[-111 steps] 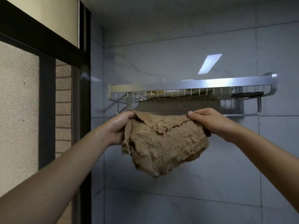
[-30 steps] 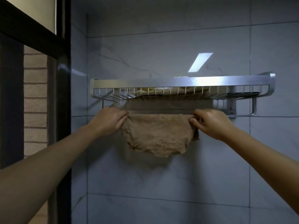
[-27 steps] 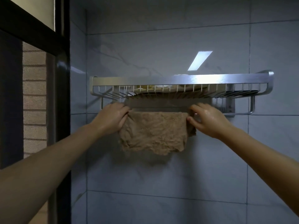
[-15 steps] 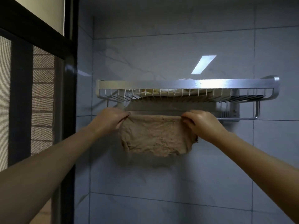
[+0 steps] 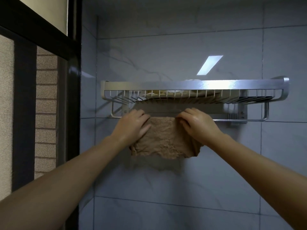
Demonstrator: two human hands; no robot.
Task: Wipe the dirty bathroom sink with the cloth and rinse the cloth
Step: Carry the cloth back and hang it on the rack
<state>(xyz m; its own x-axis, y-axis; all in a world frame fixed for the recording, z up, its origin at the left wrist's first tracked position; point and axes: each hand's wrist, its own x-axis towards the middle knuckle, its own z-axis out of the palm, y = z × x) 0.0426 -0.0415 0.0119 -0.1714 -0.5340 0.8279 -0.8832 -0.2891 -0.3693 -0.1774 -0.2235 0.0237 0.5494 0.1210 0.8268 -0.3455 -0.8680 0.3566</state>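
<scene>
A brown cloth (image 5: 163,140) hangs over the bar under a metal wall rack (image 5: 196,85), its ragged lower edge loose against the grey tiles. My left hand (image 5: 132,124) grips the cloth's left top corner. My right hand (image 5: 196,125) grips its right top corner, fingers curled over the edge. Both hands are wet. The sink is out of view.
The rack's wire shelf holds folded pale cloths (image 5: 171,95). A thin rail (image 5: 240,120) runs on to the right below the rack. A dark window frame (image 5: 73,97) with a mesh screen stands close on the left.
The cloth went from being held in the air to hanging on the bar under the rack. Since a second ago both hands have slid inward along its top edge.
</scene>
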